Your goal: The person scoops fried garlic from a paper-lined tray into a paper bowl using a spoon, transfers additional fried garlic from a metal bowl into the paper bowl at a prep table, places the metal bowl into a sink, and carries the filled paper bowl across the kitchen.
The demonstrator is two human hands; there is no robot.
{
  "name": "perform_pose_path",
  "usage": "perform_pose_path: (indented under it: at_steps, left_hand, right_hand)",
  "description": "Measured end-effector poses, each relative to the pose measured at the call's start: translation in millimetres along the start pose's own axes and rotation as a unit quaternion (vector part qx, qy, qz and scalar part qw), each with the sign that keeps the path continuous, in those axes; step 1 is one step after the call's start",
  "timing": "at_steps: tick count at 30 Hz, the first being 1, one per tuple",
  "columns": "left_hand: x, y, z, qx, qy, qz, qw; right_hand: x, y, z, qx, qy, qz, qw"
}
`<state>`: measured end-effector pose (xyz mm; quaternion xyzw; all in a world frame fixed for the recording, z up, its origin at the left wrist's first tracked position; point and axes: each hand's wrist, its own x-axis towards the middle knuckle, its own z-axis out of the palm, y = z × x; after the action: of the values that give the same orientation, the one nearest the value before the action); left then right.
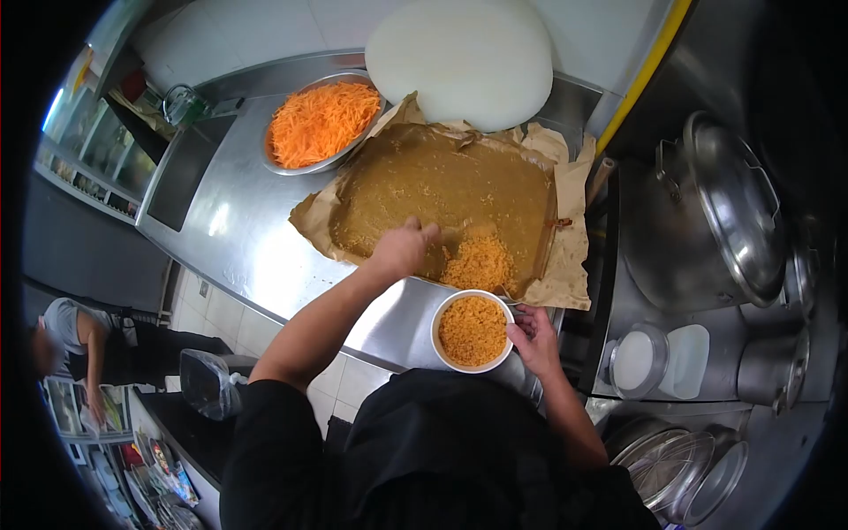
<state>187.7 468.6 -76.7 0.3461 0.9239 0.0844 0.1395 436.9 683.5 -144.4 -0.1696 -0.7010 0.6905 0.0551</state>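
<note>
My right hand (533, 341) grips the rim of a white bowl (435, 332) filled with orange cooked grain (473, 330). The bowl is upright at the counter's front edge, close to my body. My left hand (408, 248) is closed over the near part of a shallow tray lined with brown parchment paper (565, 256). Whatever the left hand holds, if anything, is blurred and I cannot make it out. A mound of the same orange grain (481, 262) lies to its right in the tray. Brown residue (433, 177) with scattered grains covers the tray's bottom.
A metal bowl of shredded carrot (320, 125) stands behind the tray on the left. A round white board (459, 62) leans on the wall. To the right are a large lidded pot (707, 212) and a whisk (662, 468). Another person (84, 340) is far left.
</note>
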Motion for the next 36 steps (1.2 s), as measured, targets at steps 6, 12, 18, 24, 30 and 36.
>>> perform_pose_path:
  at_steps: [6,12,18,24,30,36]
  left_hand:
    - [-27,-14,-2,-0.009,0.027,-0.037,0.999]
    - [-25,-8,19,-0.021,0.008,0.025,0.999]
    - [-22,6,10,-0.088,-0.082,0.06,0.991]
    - [-17,3,-2,-0.142,-0.053,0.016,0.988]
    - [-39,2,-25,-0.141,0.007,0.014,0.99]
    - [-100,16,-24,-0.16,0.115,0.079,0.977]
  right_hand:
    - [0,3,-1,-0.01,0.0,-0.005,1.0]
    - [-1,5,-1,-0.012,0.005,-0.008,1.0]
    - [-1,-1,0,-0.016,-0.001,-0.005,1.0]
    - [1,2,0,-0.019,0.001,-0.016,1.0]
    - [0,-4,1,-0.029,0.004,0.001,1.0]
    - [1,-3,0,-0.022,-0.001,-0.006,1.0]
